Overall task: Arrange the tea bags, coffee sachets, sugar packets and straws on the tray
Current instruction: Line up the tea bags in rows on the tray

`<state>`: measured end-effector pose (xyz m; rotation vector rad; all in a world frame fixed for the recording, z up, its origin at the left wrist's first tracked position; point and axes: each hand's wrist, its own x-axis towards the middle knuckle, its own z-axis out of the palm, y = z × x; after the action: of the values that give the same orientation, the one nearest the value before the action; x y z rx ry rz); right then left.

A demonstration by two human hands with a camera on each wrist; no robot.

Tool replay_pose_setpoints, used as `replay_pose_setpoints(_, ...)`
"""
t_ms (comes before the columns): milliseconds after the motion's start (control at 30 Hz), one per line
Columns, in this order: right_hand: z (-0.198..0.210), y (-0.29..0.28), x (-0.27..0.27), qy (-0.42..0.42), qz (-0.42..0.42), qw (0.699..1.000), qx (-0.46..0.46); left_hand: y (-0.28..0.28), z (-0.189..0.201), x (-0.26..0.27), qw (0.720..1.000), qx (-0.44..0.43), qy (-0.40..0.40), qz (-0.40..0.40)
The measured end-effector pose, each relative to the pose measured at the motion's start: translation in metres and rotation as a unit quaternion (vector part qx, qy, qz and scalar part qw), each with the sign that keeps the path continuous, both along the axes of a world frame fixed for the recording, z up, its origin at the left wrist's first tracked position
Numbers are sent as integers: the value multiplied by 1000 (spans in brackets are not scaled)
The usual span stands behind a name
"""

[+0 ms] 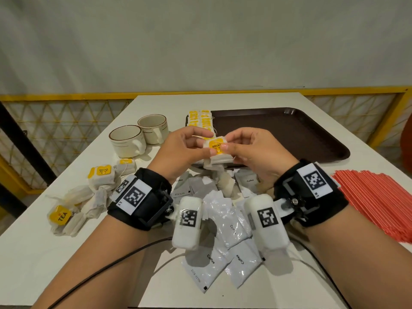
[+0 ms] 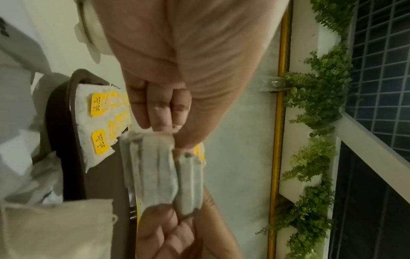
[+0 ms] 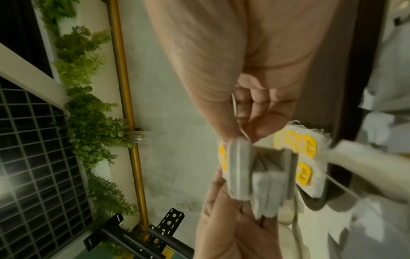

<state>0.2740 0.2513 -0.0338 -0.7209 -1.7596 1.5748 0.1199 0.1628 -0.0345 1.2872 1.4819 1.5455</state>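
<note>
- Hands meet above the near edge of the dark brown plastic tray [image 1: 301, 134]: the left hand [image 1: 180, 150] and the right hand [image 1: 249, 150] both pinch one small stack of white paper tea bags with a yellow tag [image 1: 217, 152], held in the air between them.
- In the left wrist view the stack [image 2: 155, 168] shows several bags edge on; the exact count cannot be told.
- Two rows of tea bags with yellow tags [image 1: 200, 119] lie on the tray at its far left corner.
- Two cream ceramic cups with brown rim lines [image 1: 138, 137] stand side by side near the left edge of the white table [image 1: 33, 253].
- About six loose tea bags [image 1: 89, 192] lie scattered by the table's left edge, three showing yellow tags.
- Grey coffee sachets [image 1: 223, 253], at least five readable, lie in a loose pile at the near middle of the table, under the wrists.
- One sheaf of red straws [image 1: 374, 197], too many to count, lies by the table's right edge.
</note>
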Motion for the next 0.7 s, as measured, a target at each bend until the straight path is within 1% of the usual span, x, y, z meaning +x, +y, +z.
replay_pose_setpoints(67,7,3,7,-51,20,998,22,1,1,-6,999,6,9,44)
replay_pose_setpoints(100,10,5,10,-96,38,993,53,1,1,-10,998,11,7,66)
replay_pose_setpoints(133,13,5,14,-153,64,981,100,2,0,-13,996,16,2,83)
replay_pose_setpoints(167,15,4,15,-218,97,958,159,2,0,-15,995,20,-5,98)
replay_pose_setpoints(200,17,2,16,-279,131,927,212,3,0,-17,994,22,-12,106)
replay_pose_setpoints(233,18,-1,15,-322,158,898,252,4,0,-17,993,23,-15,110)
replay_pose_setpoints(267,19,-4,13,-347,174,879,278,4,-1,-17,993,23,-16,111)
replay_pose_setpoints(333,17,-8,9,-363,179,864,300,5,-2,-15,994,19,-17,107)
replay_pose_setpoints(400,10,-6,4,-364,173,863,305,5,-2,-13,995,17,-19,100)
replay_pose_setpoints(467,6,0,2,-356,169,869,300,7,-2,-15,995,17,-13,97)
replay_pose_setpoints(567,18,10,5,-334,160,883,287,12,7,-24,995,21,-13,102)
replay_pose_setpoints(633,33,20,9,-316,154,899,262,20,22,-34,994,15,18,110)
replay_pose_setpoints(700,48,34,10,-297,133,914,242,33,39,-45,992,4,69,106)
